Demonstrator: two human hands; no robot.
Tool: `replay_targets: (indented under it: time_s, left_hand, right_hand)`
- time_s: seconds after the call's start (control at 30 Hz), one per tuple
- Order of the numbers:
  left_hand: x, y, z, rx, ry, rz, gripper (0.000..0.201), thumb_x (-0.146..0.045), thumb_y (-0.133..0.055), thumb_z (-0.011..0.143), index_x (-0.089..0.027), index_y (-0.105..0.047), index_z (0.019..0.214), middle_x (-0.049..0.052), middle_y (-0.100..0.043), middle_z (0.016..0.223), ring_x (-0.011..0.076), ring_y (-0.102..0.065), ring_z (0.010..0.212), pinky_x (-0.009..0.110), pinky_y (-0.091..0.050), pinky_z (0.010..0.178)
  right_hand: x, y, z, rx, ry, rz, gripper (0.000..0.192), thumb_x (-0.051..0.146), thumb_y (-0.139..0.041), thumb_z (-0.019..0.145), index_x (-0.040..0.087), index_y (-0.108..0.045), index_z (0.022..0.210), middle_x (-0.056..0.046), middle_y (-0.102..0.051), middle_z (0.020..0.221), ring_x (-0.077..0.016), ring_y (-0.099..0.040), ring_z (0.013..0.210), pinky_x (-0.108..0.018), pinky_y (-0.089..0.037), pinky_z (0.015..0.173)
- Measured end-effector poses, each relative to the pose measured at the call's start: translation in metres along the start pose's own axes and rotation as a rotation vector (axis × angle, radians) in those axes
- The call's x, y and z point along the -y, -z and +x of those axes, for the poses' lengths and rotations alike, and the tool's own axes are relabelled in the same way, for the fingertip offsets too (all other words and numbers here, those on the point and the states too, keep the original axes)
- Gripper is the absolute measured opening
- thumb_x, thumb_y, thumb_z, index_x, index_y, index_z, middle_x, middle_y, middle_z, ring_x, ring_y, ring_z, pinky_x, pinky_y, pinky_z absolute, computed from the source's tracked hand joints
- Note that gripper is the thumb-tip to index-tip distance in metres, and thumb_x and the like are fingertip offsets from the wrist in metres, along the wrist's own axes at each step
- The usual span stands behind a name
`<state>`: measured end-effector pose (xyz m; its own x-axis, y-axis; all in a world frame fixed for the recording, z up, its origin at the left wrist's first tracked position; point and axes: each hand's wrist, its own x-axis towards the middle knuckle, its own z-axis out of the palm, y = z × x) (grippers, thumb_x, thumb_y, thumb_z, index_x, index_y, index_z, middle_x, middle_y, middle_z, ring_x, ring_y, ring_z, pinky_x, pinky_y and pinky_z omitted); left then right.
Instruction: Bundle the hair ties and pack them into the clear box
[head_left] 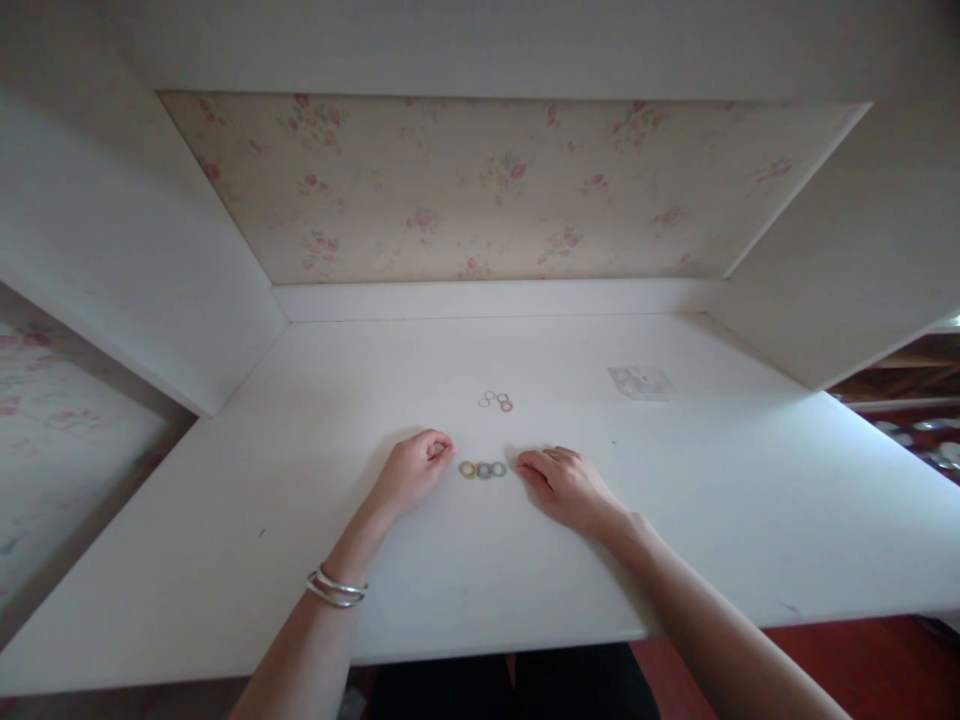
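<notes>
**Two hands flank a row of small rings on a white counter**

The white counter (pixel 675 520) fills the lower half of the view, set in an alcove with white side walls and a floral wallpaper panel (pixel 495 190) at 12 o'clock. Both forearms come in from 6 o'clock and rest on the surface. The left hand (pixel 414 470) lies just at 9 o'clock of the middle, its fingers curled in with thumb and fingertips pinched together; something small seems to sit in the pinch, but it is too tiny to make out. A pair of silver bangles (pixel 337 587) circles that wrist. The right hand (pixel 561 482) lies palm down at 3 o'clock of the middle, fingers loosely bent and holding nothing, their tips just beside the row. Between the two hands sits a row of three rings (pixel 484 469), touching side by side: a yellow one at the left end and two greyish ones. Farther back, toward 12 o'clock, is a loose cluster of thin rings (pixel 496 401), one of them reddish. At 2 o'clock a small clear plastic bag (pixel 641 382) lies flat.
</notes>
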<state>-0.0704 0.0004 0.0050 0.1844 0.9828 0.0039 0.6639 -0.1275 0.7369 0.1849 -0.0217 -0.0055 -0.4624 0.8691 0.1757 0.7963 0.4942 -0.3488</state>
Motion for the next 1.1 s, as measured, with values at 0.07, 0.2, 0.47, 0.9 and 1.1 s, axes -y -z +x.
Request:
replay_targets:
  time_s: [0.07,0.2,0.47,0.9,1.1]
  left_hand:
    - [0.001,0.0,0.0,-0.002,0.005,0.005,0.027,-0.04,-0.048,0.084,-0.019,-0.065,0.087,-0.004,-0.047,0.056,0.0115,-0.044,0.052,0.023,-0.03,0.051]
    - [0.0,-0.001,0.001,0.01,0.013,0.019,0.027,-0.04,-0.048,0.084,-0.019,-0.064,0.088,-0.004,-0.049,0.057,0.0115,-0.044,0.053,0.022,-0.03,0.051]
    - [-0.005,0.0,-0.001,0.01,0.038,0.035,0.029,-0.043,-0.048,0.084,-0.019,-0.064,0.087,-0.004,-0.048,0.058,0.0114,-0.045,0.054,0.022,-0.032,0.052]
    - [-0.031,-0.017,0.072,-0.024,-0.252,0.377,0.026,-0.029,-0.054,0.084,-0.021,-0.062,0.107,0.005,-0.059,0.105,0.0156,-0.058,0.089,0.026,-0.044,0.083]
    - [-0.032,-0.025,0.085,0.021,-0.284,0.523,0.021,-0.029,-0.047,0.089,-0.022,-0.067,0.094,0.003,-0.058,0.101,0.014,-0.059,0.085,0.024,-0.044,0.077]
  right_hand:
    - [0.0,-0.002,0.0,-0.004,0.02,-0.013,0.026,0.026,-0.038,0.094,0.02,-0.064,0.096,-0.004,-0.069,0.083,-0.0159,-0.061,0.078,-0.028,-0.04,0.075]
    - [0.0,-0.001,0.002,-0.005,0.06,0.017,0.026,0.027,-0.038,0.094,0.021,-0.064,0.094,-0.003,-0.068,0.08,-0.0157,-0.061,0.076,-0.028,-0.04,0.075]
    - [-0.022,0.016,0.0,-0.375,-0.364,0.275,0.035,0.044,-0.037,0.092,0.019,-0.061,0.094,0.002,-0.056,0.059,-0.0112,-0.052,0.053,-0.021,-0.036,0.055]
    - [-0.045,0.015,0.015,-0.361,-0.516,0.448,0.036,0.047,-0.041,0.086,0.022,-0.066,0.089,0.002,-0.054,0.054,-0.0126,-0.049,0.051,-0.022,-0.031,0.05]
    - [-0.049,0.014,0.016,-0.356,-0.516,0.476,0.037,0.048,-0.041,0.085,0.022,-0.067,0.091,0.003,-0.053,0.054,-0.0123,-0.049,0.052,-0.021,-0.03,0.049]
